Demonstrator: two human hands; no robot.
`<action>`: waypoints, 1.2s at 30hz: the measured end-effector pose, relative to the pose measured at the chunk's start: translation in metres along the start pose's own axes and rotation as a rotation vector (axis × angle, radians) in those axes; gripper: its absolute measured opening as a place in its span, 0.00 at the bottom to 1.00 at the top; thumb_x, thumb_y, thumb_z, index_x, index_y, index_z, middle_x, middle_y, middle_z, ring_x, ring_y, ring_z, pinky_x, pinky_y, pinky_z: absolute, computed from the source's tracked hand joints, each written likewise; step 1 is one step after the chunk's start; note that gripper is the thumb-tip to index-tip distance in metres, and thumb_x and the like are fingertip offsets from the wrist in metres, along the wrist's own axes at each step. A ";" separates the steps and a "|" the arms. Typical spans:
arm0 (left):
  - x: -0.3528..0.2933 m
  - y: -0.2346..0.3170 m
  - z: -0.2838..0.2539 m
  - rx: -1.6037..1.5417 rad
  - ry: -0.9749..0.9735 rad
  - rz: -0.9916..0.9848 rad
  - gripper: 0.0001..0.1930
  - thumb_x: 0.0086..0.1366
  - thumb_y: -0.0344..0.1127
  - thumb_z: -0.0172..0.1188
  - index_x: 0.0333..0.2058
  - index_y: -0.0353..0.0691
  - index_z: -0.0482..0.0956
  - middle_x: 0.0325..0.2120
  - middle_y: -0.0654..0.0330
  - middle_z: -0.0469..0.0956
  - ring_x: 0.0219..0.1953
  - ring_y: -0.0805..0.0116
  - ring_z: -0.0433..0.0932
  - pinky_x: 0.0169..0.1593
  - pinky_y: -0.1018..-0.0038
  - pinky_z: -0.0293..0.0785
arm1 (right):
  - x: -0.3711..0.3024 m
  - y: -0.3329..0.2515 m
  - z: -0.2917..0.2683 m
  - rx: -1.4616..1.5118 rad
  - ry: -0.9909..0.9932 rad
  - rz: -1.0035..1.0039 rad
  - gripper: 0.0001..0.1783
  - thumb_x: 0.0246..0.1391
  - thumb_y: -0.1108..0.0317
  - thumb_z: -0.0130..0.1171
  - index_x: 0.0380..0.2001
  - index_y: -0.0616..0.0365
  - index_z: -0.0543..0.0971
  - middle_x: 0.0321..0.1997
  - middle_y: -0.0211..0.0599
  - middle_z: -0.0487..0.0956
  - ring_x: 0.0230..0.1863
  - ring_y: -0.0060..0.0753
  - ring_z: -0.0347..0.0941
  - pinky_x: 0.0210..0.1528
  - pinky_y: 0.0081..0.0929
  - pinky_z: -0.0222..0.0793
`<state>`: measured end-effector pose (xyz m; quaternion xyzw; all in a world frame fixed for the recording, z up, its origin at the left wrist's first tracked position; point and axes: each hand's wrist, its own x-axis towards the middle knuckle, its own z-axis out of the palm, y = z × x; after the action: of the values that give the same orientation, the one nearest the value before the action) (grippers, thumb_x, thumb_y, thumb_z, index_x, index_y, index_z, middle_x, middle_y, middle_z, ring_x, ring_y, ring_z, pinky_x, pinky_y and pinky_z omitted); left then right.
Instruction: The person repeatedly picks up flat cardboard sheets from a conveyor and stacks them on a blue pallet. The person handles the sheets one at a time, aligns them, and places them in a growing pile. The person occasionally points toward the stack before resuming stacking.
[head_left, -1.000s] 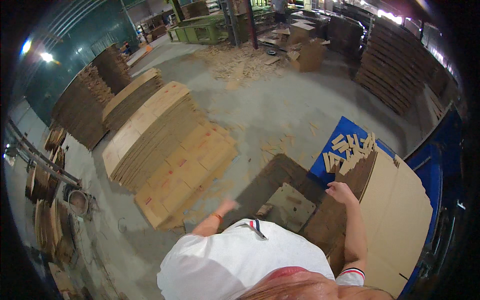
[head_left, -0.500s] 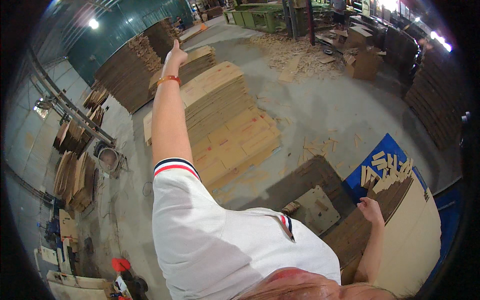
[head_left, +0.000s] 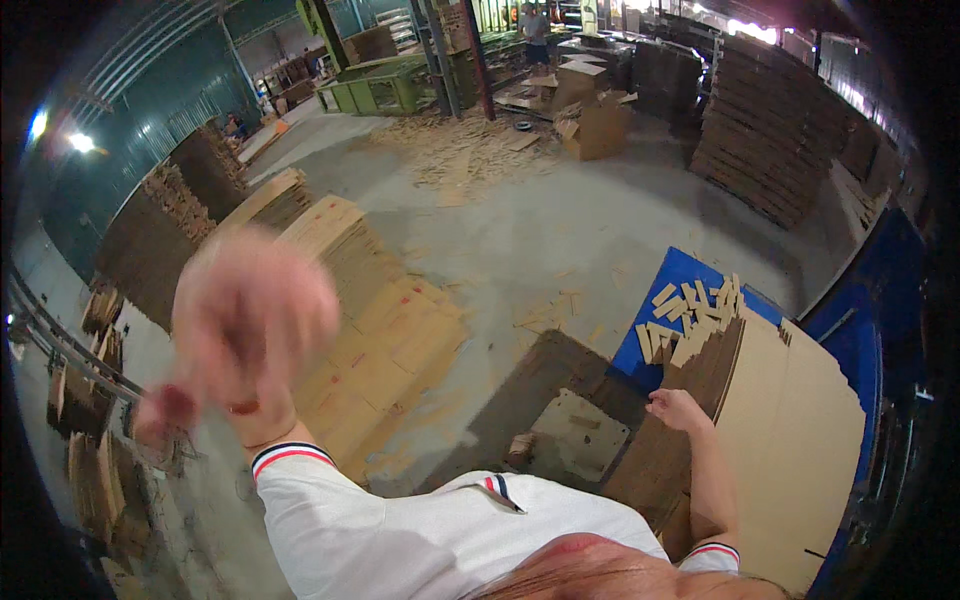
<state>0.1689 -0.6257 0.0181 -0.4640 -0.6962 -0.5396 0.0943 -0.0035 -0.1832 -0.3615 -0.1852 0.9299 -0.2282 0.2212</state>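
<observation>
My left hand [head_left: 255,310] is raised close in front of me at the left, smeared by motion, so its fingers do not read clearly. An orange band [head_left: 243,408] circles that wrist. On the right, my right hand [head_left: 680,410] has its fingers curled in, with nothing visible in them. It is over the near side of a stack of cardboard sheets [head_left: 790,400]; whether it touches the stack I cannot tell. Beyond that hand, short cardboard strips [head_left: 690,310] lie heaped on a blue board [head_left: 640,345].
A low stack of flat cardboard [head_left: 390,340] is on the floor at left centre, with taller stacks behind it. Scraps [head_left: 460,160] litter the floor ahead, beside an open carton [head_left: 597,127]. Tall cardboard piles [head_left: 760,130] stand far right. A person [head_left: 535,30] stands far back.
My left arm, stretched out ahead before, has bent back and the hand is now much closer and lower. The view has turned right. My right hand stays by the cardboard stack.
</observation>
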 end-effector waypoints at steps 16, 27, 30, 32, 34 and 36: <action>-0.020 -0.105 -0.036 -0.662 -0.550 0.160 0.12 0.66 0.44 0.49 0.42 0.45 0.72 0.24 0.57 0.73 0.20 0.64 0.71 0.27 0.68 0.65 | -0.004 0.028 0.012 -0.277 0.205 0.346 0.17 0.51 0.60 0.58 0.41 0.57 0.79 0.36 0.46 0.81 0.41 0.49 0.77 0.46 0.42 0.71; -0.007 -0.186 -0.042 -0.723 -0.780 0.205 0.16 0.63 0.46 0.55 0.39 0.38 0.73 0.28 0.54 0.74 0.25 0.58 0.73 0.29 0.65 0.69 | 0.019 0.006 0.004 -0.363 0.218 0.526 0.14 0.51 0.61 0.57 0.39 0.56 0.80 0.35 0.47 0.81 0.41 0.49 0.77 0.46 0.43 0.71; -0.008 -0.232 -0.041 -0.610 -0.908 -0.112 0.29 0.57 0.37 0.62 0.55 0.34 0.64 0.30 0.57 0.74 0.28 0.60 0.74 0.34 0.70 0.72 | 0.015 0.017 0.015 -0.380 0.220 0.552 0.14 0.51 0.61 0.57 0.37 0.56 0.80 0.33 0.48 0.81 0.38 0.50 0.77 0.44 0.43 0.71; -0.015 -0.254 -0.043 -0.527 -0.812 -0.391 0.32 0.56 0.35 0.62 0.59 0.36 0.61 0.32 0.57 0.76 0.30 0.64 0.75 0.36 0.71 0.73 | 0.021 0.012 0.009 -0.390 0.208 0.567 0.14 0.50 0.60 0.57 0.36 0.56 0.80 0.33 0.49 0.80 0.38 0.50 0.77 0.42 0.43 0.72; -0.036 -0.284 -0.039 -0.451 -0.621 -0.649 0.35 0.56 0.35 0.63 0.61 0.38 0.60 0.32 0.58 0.77 0.31 0.67 0.76 0.37 0.72 0.73 | 0.027 0.021 0.014 -0.420 0.177 0.564 0.14 0.51 0.59 0.57 0.37 0.57 0.79 0.31 0.49 0.80 0.36 0.51 0.77 0.40 0.44 0.72; -0.057 -0.322 -0.034 -0.334 -0.363 -0.775 0.33 0.57 0.37 0.65 0.59 0.37 0.63 0.33 0.58 0.79 0.34 0.68 0.78 0.41 0.72 0.73 | 0.031 0.024 0.022 -0.432 0.136 0.559 0.17 0.51 0.56 0.57 0.40 0.55 0.79 0.32 0.48 0.81 0.38 0.50 0.77 0.41 0.44 0.72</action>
<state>-0.0532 -0.6815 -0.2181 -0.2655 -0.7269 -0.5500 -0.3141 -0.0247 -0.1850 -0.4013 0.0492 0.9840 0.0311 0.1685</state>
